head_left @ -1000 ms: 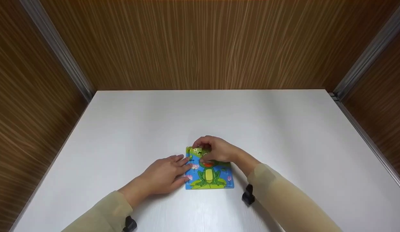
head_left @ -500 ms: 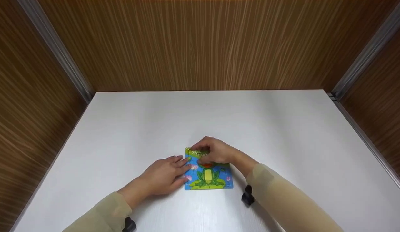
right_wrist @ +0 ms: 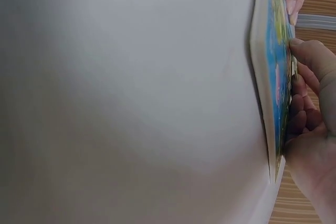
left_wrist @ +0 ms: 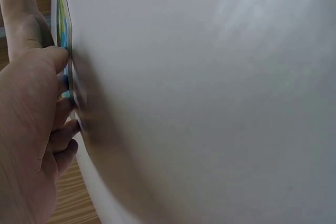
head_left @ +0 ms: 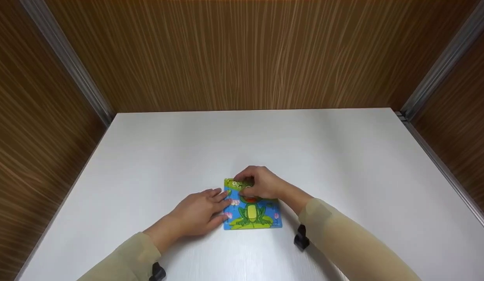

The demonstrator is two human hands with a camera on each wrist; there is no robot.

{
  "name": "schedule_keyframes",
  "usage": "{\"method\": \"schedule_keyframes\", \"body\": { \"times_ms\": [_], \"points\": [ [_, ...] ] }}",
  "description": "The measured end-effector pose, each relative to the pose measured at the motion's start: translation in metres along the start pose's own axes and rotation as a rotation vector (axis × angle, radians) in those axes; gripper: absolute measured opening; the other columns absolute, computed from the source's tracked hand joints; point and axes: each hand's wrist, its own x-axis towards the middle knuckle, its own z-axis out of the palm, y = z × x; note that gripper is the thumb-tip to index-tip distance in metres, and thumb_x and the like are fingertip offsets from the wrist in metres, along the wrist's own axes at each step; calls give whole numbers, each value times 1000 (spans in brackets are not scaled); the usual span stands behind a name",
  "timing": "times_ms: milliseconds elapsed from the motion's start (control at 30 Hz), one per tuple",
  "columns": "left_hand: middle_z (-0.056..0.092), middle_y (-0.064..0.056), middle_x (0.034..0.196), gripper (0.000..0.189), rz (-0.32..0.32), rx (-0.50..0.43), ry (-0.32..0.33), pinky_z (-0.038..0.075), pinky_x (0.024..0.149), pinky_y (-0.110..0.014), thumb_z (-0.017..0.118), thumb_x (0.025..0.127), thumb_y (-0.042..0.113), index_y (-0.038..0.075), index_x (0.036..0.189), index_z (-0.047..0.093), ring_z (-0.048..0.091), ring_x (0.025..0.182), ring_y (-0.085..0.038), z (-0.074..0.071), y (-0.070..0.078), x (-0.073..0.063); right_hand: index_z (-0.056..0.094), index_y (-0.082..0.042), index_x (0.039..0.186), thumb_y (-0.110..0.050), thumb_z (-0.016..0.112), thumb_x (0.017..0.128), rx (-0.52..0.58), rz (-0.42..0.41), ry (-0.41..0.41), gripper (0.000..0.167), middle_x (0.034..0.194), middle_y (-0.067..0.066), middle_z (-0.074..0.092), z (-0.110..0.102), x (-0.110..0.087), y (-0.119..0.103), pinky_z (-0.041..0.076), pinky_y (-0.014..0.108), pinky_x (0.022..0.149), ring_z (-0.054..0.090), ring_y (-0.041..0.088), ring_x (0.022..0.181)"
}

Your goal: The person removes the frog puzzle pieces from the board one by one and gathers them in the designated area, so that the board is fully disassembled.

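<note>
A square jigsaw puzzle (head_left: 251, 218) with a green frog on a blue pond lies flat on the white table. My left hand (head_left: 203, 212) rests at its left side, fingers spread, their tips on the border. Over the upper part of the board, my right hand (head_left: 265, 182) bends its thumb and fingers round a puzzle piece (right_wrist: 294, 68), whose raised edge shows between them in the right wrist view. That hand covers the frog's upper head and the board's top right corner. In the left wrist view only a thin strip of the puzzle (left_wrist: 63, 24) shows.
The white table (head_left: 242, 140) is bounded by wood-grain panels (head_left: 242, 54) at the back and both sides, with grey metal strips at the corners. Black wrist devices (head_left: 301, 238) sit under both sleeves.
The piece by my right fingertips, tilted a second ago, now lies nearly level with the picture around it. The right fingers shifted slightly left and back. My left hand stays in place.
</note>
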Motion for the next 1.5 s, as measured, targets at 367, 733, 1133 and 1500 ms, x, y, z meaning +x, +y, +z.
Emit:
{"method": "schedule_keyframes", "body": {
  "times_ms": [367, 733, 1133, 1500],
  "points": [
    [57, -12, 154, 52, 3, 4, -13, 45, 116, -49, 53, 110, 43, 12, 151, 62, 53, 144, -33, 1, -1, 1, 70, -14, 129, -14, 86, 90, 44, 22, -54, 42, 117, -1, 64, -1, 0, 3, 54, 37, 98, 59, 18, 104],
    [57, -11, 154, 52, -12, 20, -6, 47, 114, -49, 52, 110, 44, 13, 151, 61, 54, 143, -34, 1, -1, 1, 73, -11, 132, -11, 83, 92, 9, -41, -41, 41, 117, 1, 66, -2, 0, 0, 56, 38, 98, 62, 18, 103],
    [58, -12, 152, 51, 4, 10, 9, 47, 114, -49, 55, 109, 42, 12, 150, 62, 54, 143, -34, 0, 1, 1, 76, -13, 130, -12, 85, 89, 30, -22, -59, 42, 119, -4, 67, -4, -1, 3, 54, 35, 102, 64, 14, 109],
    [58, -12, 153, 51, 5, -1, 11, 46, 114, -50, 54, 109, 42, 12, 150, 63, 54, 143, -34, 0, 0, 0, 75, -11, 130, -16, 84, 91, -34, -104, 32, 41, 119, -2, 69, -25, -3, -1, 56, 39, 96, 63, 19, 107]
  ]
}}
